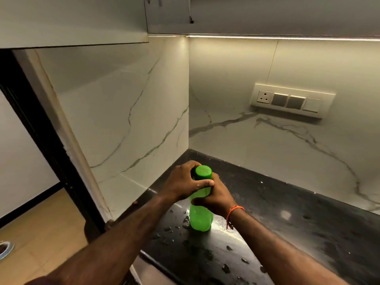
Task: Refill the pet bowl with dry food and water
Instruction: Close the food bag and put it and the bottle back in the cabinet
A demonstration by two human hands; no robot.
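The green bottle (pixel 200 218) stands upright on the black desk (pixel 287 223), held in both my grips. My left hand (pixel 185 183) curls around the green cap (pixel 203 172), thumb laid across the neck. My right hand (pixel 216 199) wraps the upper body just below it, an orange thread band (pixel 234 212) on that wrist. Water drops (pixel 186 220) lie on the desk around the bottle's base and nearer me. Beyond the grip, to the right, a switch panel (pixel 292 100) sits on the marble wall. Far left, on the floor, a bowl's (pixel 6 248) edge shows.
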